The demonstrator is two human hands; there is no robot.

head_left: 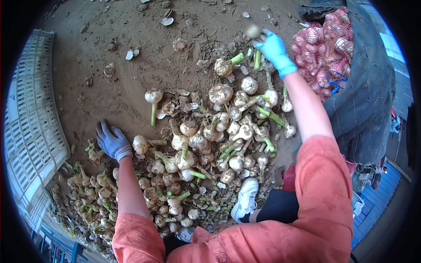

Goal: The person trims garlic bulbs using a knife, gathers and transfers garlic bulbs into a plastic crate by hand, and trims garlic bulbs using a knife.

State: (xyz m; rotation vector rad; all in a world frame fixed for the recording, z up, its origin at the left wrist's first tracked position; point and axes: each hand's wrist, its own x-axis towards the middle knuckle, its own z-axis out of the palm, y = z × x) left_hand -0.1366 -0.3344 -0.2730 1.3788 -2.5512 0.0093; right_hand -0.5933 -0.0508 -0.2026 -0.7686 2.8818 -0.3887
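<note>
My left hand (114, 141), in a grey-purple glove, reaches out over the dirt at the left with its fingers apart and nothing in them. A dirty garlic bulb (94, 154) lies just below it. At the upper right, my right hand (276, 51) wears a light blue glove. Its fingers are closed at a whitish garlic bulb (253, 31), which is blurred by motion at the fingertips. Between my arms spreads a heap of garlic bulbs (188, 128), many soil-covered and with cut green stems. One bulb with a stem (153, 96) lies apart on the dirt.
A white slatted plastic crate (33, 118) stands along the left edge. Red mesh sacks of garlic (322, 48) sit at the upper right beside a dark cloth (357, 101). My white shoe (246, 199) is among the trimmings. Peel scraps (131, 54) dot the dirt.
</note>
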